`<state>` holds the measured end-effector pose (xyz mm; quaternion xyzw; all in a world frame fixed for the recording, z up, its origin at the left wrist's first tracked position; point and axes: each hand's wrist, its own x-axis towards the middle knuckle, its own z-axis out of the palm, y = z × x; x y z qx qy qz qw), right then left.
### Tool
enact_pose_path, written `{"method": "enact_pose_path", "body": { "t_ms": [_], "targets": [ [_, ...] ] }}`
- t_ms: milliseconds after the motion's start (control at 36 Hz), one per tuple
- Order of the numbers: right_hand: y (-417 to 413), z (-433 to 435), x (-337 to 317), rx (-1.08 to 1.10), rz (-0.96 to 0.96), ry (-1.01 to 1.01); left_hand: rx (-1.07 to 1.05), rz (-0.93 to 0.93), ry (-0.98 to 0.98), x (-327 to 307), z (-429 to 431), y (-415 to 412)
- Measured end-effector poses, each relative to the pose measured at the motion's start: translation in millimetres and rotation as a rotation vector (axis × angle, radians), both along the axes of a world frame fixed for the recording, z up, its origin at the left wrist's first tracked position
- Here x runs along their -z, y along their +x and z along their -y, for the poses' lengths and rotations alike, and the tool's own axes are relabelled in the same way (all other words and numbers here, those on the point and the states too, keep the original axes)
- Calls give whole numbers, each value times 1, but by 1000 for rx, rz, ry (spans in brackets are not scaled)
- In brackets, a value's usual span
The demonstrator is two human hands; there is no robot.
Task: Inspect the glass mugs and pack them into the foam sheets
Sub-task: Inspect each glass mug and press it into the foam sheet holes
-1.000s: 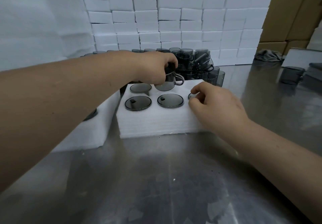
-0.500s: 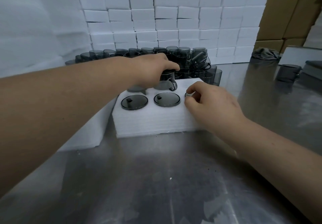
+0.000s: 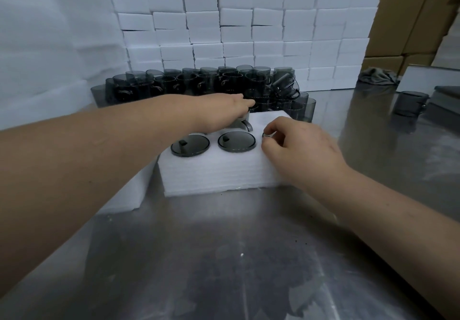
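A white foam block (image 3: pixel 219 173) lies on the steel table with dark glass mugs sunk upside down in its holes. Two of them, one mug (image 3: pixel 190 145) and another mug (image 3: pixel 236 141), show their round bases in the front row. My left hand (image 3: pixel 224 110) reaches over the back row and grips a smoky mug (image 3: pixel 242 125), which sits partly in the middle back hole with its handle pointing right. My right hand (image 3: pixel 298 150) rests on the block's right front corner, and its fingertips pinch the rim of a third front-row mug (image 3: pixel 267 134), mostly hidden under the hand.
Several loose dark mugs (image 3: pixel 199 83) crowd the table behind the block. A wall of stacked foam blocks (image 3: pixel 249 21) rises behind them. Another foam piece (image 3: pixel 124 195) lies at the left. A lone mug (image 3: pixel 408 105) stands at the right, with cardboard boxes (image 3: pixel 410 21) behind it.
My left hand has pushed its mug lower into the back hole. My right hand has stayed on the front right mug. The camera has moved a little closer.
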<state>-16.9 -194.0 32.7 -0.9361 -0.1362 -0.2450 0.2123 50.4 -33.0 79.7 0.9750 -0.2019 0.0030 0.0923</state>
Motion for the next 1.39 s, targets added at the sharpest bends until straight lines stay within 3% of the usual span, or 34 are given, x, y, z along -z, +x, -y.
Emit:
{"method": "enact_pose_path", "body": {
  "t_ms": [167, 778, 1389],
  "targets": [
    [1, 1, 1, -4, -1, 4, -3, 5, 60, 9, -7, 3],
    [1, 1, 1, -3, -5, -4, -76, -158, -6, 15, -2, -3],
    [2, 1, 1, 9, -2, -16, -127, -183, -16, 27, -4, 9]
  ]
}}
